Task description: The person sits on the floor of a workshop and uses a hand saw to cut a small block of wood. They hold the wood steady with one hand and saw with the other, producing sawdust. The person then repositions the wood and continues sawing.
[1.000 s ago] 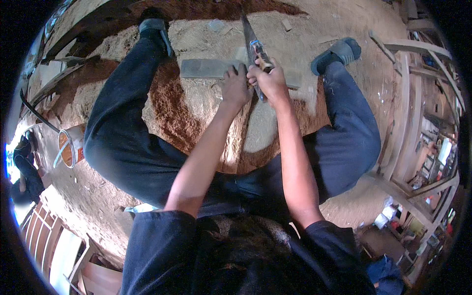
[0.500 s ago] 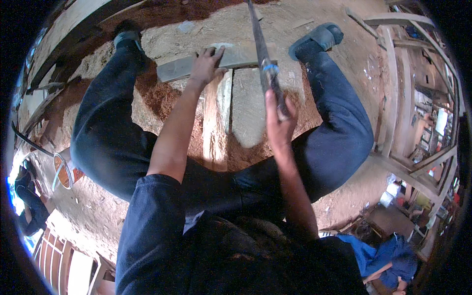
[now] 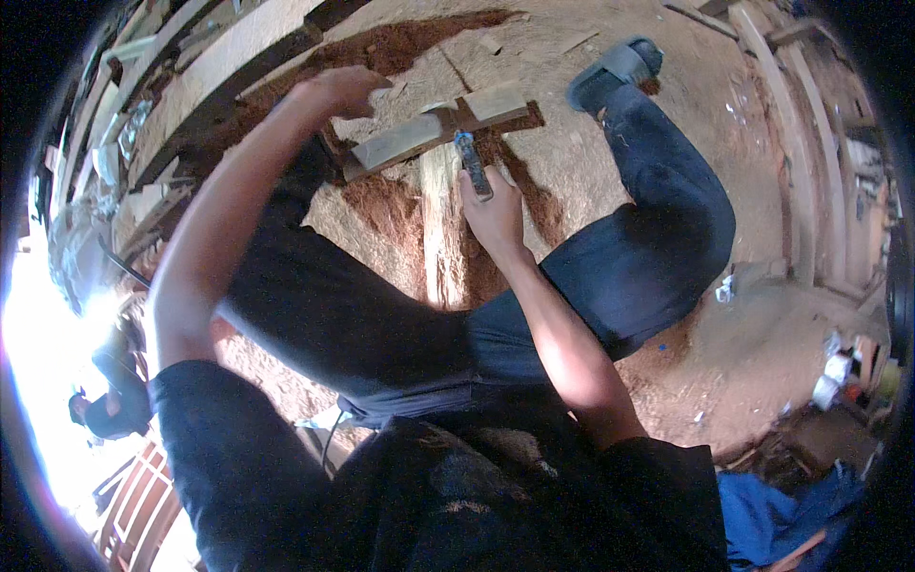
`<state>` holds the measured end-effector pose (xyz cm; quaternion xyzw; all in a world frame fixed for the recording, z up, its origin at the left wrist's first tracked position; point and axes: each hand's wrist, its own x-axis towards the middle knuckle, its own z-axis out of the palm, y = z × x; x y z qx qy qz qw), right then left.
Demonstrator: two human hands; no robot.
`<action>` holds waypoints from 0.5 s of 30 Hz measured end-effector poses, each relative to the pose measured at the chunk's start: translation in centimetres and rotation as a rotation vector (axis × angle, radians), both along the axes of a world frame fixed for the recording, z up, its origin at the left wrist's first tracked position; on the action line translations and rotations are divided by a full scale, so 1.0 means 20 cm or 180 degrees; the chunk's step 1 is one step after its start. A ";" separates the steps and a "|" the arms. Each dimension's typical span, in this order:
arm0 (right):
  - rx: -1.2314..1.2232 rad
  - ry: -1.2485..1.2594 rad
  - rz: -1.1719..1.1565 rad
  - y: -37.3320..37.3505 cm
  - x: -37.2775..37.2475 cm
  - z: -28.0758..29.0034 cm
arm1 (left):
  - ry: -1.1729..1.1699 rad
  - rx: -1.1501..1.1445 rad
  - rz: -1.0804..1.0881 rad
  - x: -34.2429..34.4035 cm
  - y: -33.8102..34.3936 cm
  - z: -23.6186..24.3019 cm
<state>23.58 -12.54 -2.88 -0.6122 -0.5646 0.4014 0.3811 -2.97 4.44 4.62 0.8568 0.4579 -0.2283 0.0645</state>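
Observation:
My right hand (image 3: 496, 208) is wrapped round the dark handle of a long-bladed hand tool (image 3: 471, 164) with a blue band. The tool points away from me, and its blade is hard to make out against the board. That grey-brown wooden board (image 3: 398, 143) lies crosswise between my feet, over the far end of a pale, rough timber (image 3: 441, 229). A dark strip crosses the board beyond the tool; whether it is blade or shadow is unclear. My left hand (image 3: 341, 91) is raised beyond the board's left end, slightly blurred, fingers apart and holding nothing.
Reddish sawdust (image 3: 386, 205) lies around the timber. A long heavy beam (image 3: 224, 76) runs along the far left. Wooden framing (image 3: 796, 162) stands at right, with blue cloth (image 3: 786, 510) at lower right. Another person (image 3: 119, 391) is at the left edge.
My left hand has lifted off the board and moved left and away. My right hand has moved left with the tool, which now looks foreshortened. The board appears more tilted as the view shifted.

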 end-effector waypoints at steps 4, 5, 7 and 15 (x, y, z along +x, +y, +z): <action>-0.0118 -0.0132 0.0115 -0.06 0.05 0.03 | -0.0818 -0.0371 0.0332 -0.10 0.04 0.49; -0.0195 -0.0026 0.0153 -0.08 0.06 0.02 | -0.1022 -0.0180 0.0198 -0.12 0.04 0.55; 0.0042 -0.0154 0.0145 -0.12 0.11 0.01 | -0.1076 0.0138 0.0505 -0.12 0.03 0.57; -0.0160 -0.0264 0.0188 -0.16 0.14 0.05 | -0.1609 -0.0247 0.0796 -0.04 -0.23 -0.09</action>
